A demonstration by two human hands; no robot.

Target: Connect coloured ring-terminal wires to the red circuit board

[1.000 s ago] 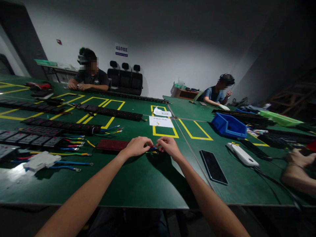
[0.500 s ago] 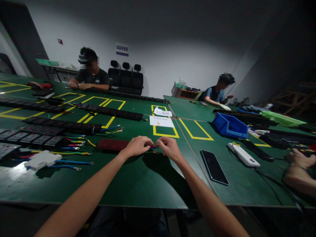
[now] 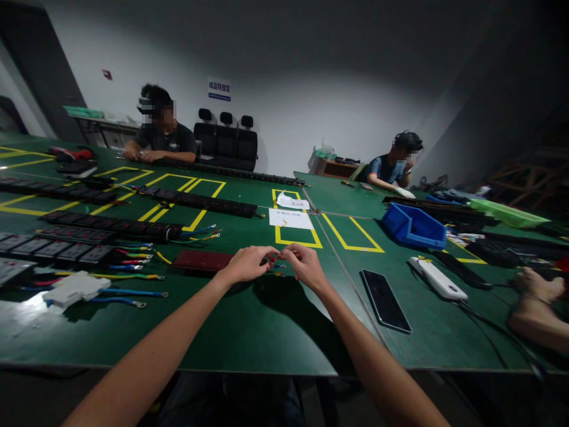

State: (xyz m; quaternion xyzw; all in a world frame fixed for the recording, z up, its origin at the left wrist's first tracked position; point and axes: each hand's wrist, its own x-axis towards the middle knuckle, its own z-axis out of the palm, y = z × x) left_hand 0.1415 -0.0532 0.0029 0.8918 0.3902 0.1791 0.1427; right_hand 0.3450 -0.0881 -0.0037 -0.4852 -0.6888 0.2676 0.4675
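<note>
My left hand (image 3: 249,263) and my right hand (image 3: 306,265) meet fingertip to fingertip over the green table (image 3: 249,332), both pinched on a small bundle of short coloured wires (image 3: 275,265) with metal lugs. The wire ends show blue, red and yellow between and just under my fingers. A dark red strip (image 3: 202,260) lies flat right beside my left hand. Most of the bundle is hidden by my fingers.
Black power strips (image 3: 111,227), loose coloured lugged wires (image 3: 128,261) and a white part (image 3: 73,289) lie left. A black phone (image 3: 384,299), white device (image 3: 438,279) and blue bin (image 3: 413,226) lie right. Another person's hand (image 3: 536,290) rests far right; two people sit across.
My fingertips have drawn slightly closer together and lifted a little over the wires. The hand at the far right has shifted slightly.
</note>
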